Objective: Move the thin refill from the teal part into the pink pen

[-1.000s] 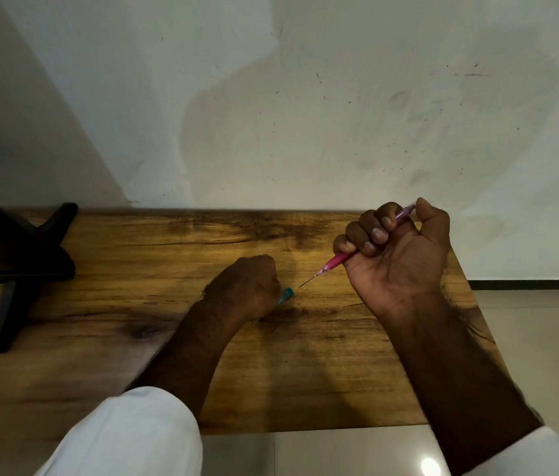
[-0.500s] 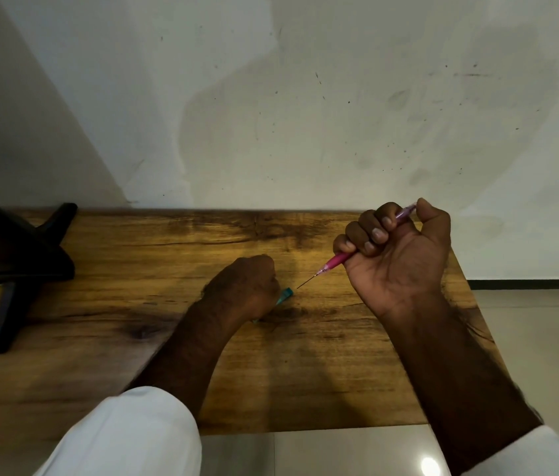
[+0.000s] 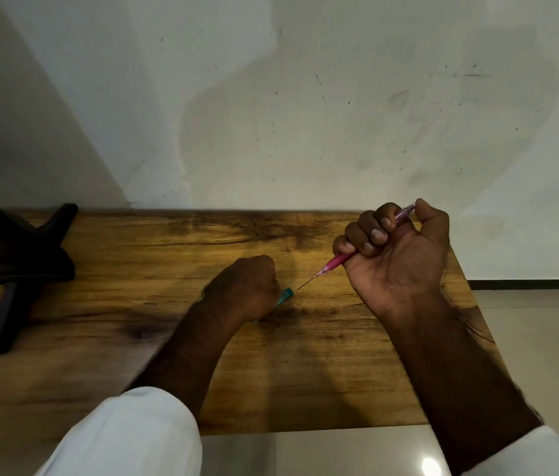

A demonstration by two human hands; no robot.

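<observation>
Head view, and it is the only 1 we get. The left hand sits low on the wooden table, back of the hand towards the camera, fingers curled tight around the teal part. Only the teal end pokes out past the knuckles, angled up and to the right.

Over to the right hand: it is up, near the table's far right corner, palm facing the camera. All 4 fingers wrap round the pink pen, and the thumb sits by the pen's pale upper end. A firm fist grip there. The pen slants down and to the left, nose first.

And the thin refill? It sticks out of the pink pen's nose as a fine dark line, aimed straight at the teal part. Its free end lies just beside the teal opening; contact or a sliver of gap, I cannot tell.

White sleeves cover both forearms at the bottom of the frame. A black stand rests on the table's left side, well apart from both hands. A scuffed pale wall rises behind the table, and glossy floor tiles show below its near edge.
</observation>
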